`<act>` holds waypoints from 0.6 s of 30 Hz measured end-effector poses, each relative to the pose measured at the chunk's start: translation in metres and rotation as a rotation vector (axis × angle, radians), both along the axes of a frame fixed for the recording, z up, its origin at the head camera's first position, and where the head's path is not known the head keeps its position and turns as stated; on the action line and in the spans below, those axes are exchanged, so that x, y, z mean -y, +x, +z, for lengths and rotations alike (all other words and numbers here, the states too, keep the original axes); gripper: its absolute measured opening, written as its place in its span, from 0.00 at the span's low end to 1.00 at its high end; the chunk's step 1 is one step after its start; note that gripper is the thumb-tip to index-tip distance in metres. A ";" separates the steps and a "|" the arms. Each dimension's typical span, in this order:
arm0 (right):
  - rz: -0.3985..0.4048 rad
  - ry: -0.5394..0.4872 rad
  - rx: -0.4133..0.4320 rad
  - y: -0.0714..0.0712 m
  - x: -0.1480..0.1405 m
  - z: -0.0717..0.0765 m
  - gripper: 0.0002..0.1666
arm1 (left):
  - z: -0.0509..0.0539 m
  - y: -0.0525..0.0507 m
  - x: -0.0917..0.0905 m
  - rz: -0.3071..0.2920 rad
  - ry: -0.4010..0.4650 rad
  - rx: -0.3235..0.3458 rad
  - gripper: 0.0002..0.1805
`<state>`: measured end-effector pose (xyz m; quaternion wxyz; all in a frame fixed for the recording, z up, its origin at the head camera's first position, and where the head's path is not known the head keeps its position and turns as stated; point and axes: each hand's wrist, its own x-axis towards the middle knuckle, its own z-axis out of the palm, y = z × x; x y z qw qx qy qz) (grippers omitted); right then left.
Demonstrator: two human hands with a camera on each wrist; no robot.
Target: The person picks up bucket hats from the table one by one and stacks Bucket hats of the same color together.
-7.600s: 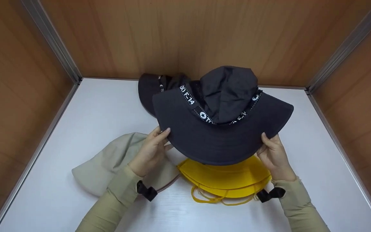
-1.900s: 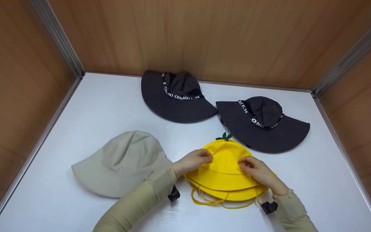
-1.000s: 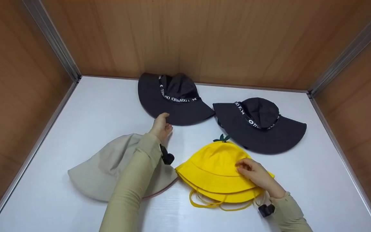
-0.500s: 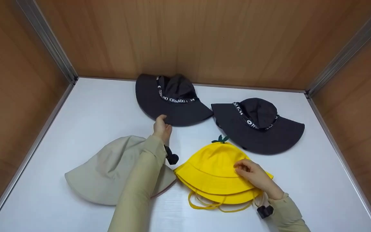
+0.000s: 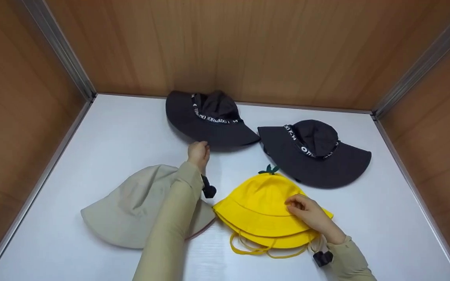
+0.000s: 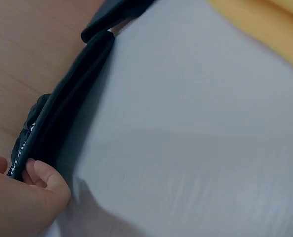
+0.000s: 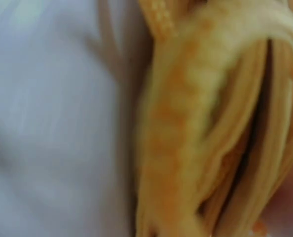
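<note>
At the back of the table in the head view lies a dark bucket hat [image 5: 217,132] with a lettered band. My left hand [image 5: 199,153] pinches its front brim edge, which is raised off the table; the left wrist view shows the fingers [image 6: 45,175] curled at that brim. Nearer me are yellow bucket hats [image 5: 262,199], one stacked on another, with a green leaf tip [image 5: 268,170] and hanging cords [image 5: 248,249]. My right hand [image 5: 311,212] rests loosely curled against the upper yellow hat's crown. Blurred yellow cords [image 7: 171,138] fill much of the right wrist view.
A second dark hat [image 5: 322,168] lies to the right, its brim meeting the first one's. At left is a beige bucket hat [image 5: 131,210], partly under my left forearm. Wooden panels [image 5: 225,47] enclose the white table [image 5: 123,128] at the back and sides.
The second dark hat, held in both hands earlier, now lies at right. My left hand left the yellow hat, reached the back dark hat and raised its front brim. The right hand stayed.
</note>
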<state>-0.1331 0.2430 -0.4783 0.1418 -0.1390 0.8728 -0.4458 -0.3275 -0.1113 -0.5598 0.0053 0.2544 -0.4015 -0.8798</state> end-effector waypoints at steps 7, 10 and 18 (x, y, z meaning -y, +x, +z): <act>0.000 -0.011 0.006 0.000 -0.001 -0.002 0.14 | 0.105 0.063 -0.017 -0.081 -0.116 0.061 0.33; -0.003 0.002 0.006 0.000 0.000 -0.003 0.14 | 0.118 0.073 -0.018 -0.099 -0.163 0.051 0.32; 0.020 0.002 -0.041 -0.001 -0.003 -0.005 0.13 | 0.099 0.058 -0.020 -0.047 -0.219 -0.007 0.32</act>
